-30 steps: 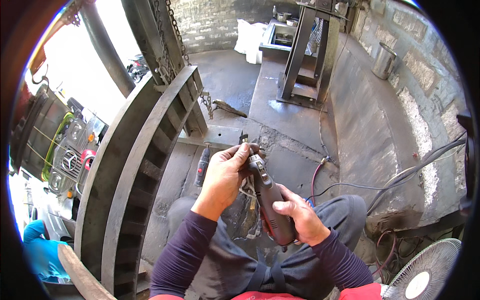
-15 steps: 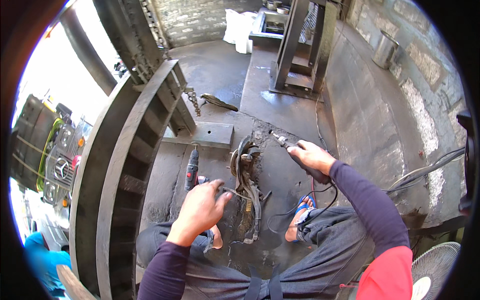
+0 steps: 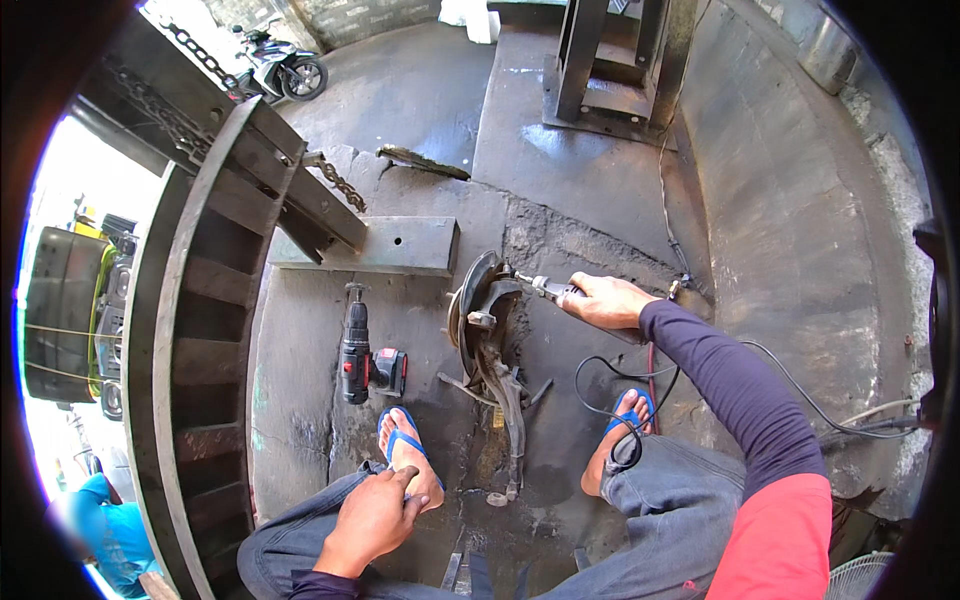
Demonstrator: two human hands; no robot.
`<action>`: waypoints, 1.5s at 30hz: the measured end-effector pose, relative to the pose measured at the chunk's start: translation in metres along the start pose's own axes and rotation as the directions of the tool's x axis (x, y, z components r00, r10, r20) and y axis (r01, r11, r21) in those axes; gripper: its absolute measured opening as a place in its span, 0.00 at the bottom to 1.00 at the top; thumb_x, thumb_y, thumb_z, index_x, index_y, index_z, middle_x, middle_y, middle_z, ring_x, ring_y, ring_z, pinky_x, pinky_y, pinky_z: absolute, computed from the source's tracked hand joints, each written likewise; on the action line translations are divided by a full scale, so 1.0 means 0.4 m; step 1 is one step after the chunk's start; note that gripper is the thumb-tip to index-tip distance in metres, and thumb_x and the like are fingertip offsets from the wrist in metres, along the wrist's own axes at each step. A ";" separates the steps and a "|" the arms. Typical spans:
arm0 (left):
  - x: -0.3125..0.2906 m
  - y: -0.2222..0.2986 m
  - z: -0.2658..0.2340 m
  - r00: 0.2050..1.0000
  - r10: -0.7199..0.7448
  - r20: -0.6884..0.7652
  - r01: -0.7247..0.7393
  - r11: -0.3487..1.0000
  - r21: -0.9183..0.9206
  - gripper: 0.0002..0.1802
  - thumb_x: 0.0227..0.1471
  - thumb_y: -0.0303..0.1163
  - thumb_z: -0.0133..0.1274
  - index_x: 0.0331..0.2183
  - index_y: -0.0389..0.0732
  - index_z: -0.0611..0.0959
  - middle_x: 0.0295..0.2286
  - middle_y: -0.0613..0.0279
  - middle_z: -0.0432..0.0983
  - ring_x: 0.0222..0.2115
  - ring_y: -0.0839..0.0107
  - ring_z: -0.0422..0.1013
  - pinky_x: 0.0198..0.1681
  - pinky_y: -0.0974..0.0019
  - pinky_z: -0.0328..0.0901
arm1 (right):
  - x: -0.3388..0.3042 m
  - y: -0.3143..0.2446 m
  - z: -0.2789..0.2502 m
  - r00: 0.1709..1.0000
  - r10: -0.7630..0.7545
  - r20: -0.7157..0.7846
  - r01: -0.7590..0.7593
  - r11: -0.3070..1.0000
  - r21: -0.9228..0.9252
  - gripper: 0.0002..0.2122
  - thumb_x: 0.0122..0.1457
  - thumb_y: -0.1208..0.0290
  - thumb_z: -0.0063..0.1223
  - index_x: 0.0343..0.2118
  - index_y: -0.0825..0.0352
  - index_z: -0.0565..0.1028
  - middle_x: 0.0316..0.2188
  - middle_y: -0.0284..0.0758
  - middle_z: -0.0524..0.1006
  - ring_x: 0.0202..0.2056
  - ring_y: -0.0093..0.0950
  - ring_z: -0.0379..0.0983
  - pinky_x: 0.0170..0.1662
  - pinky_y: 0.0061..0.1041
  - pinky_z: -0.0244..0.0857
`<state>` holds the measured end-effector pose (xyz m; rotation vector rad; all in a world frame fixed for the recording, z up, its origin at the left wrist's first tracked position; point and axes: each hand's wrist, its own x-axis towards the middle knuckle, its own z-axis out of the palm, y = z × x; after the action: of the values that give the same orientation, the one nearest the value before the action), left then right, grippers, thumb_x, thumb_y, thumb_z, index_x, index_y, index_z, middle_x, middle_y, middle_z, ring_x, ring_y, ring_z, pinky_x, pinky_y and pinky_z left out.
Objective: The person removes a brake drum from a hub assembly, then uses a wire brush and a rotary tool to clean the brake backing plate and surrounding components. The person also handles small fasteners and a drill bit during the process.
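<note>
While the right grip [image 3: 612, 302] is clamped on a dark-bodied power tool [image 3: 548, 289], its silver nose points left, over a worn metal assembly [image 3: 485, 335] with a rounded plate. Tip at the assembly's upper right edge; contact or slight gap, cannot tell. Assembly lies on the concrete floor [image 3: 410, 330], just left of the right grip, its long arm running back toward the wearer. Left grip [image 3: 375, 515]: fingers loosely curled, thumb apart from forefinger, nothing seen in it; a blue sandal [image 3: 403, 437] just ahead. Cordless drill [image 3: 356, 360] farther ahead of the left grip, battery toward the right. Black cord [image 3: 578, 385] loops on the near side of the right grip. Steel beam [image 3: 370, 245] lies left of the right grip and slightly beyond.
</note>
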<state>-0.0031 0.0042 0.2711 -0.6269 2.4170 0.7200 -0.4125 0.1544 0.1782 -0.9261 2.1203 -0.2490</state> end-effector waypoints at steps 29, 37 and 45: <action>0.043 0.176 -0.072 0.985 0.158 0.067 -0.162 0.985 0.064 0.27 0.58 0.38 0.63 0.55 0.37 0.78 0.42 0.49 0.80 0.41 0.50 0.75 0.47 0.54 0.69 | 0.131 -0.036 0.000 0.996 -0.081 -0.044 0.065 0.960 -0.274 0.25 0.62 0.48 0.49 0.50 0.65 0.79 0.43 0.53 0.83 0.47 0.49 0.81 0.53 0.46 0.72; 0.044 0.183 -0.088 0.987 0.134 0.091 -0.139 0.989 0.052 0.27 0.58 0.38 0.62 0.56 0.37 0.78 0.40 0.50 0.79 0.40 0.51 0.74 0.46 0.54 0.68 | 0.167 -0.071 -0.007 0.995 -0.100 -0.022 0.086 0.933 -0.351 0.24 0.63 0.49 0.50 0.49 0.65 0.80 0.43 0.52 0.83 0.47 0.48 0.82 0.53 0.45 0.73; 0.038 0.179 -0.092 0.984 0.148 0.095 -0.155 0.986 0.065 0.28 0.59 0.40 0.62 0.57 0.37 0.77 0.44 0.48 0.80 0.42 0.50 0.75 0.48 0.53 0.69 | 0.196 -0.118 0.028 0.997 -0.076 -0.011 0.068 0.946 -0.318 0.21 0.62 0.53 0.55 0.47 0.66 0.84 0.46 0.48 0.84 0.48 0.45 0.82 0.53 0.42 0.74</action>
<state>-0.0677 0.0314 0.3136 -0.3760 2.4139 0.7026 -0.4119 0.0679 0.1457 -1.1925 2.1882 0.0496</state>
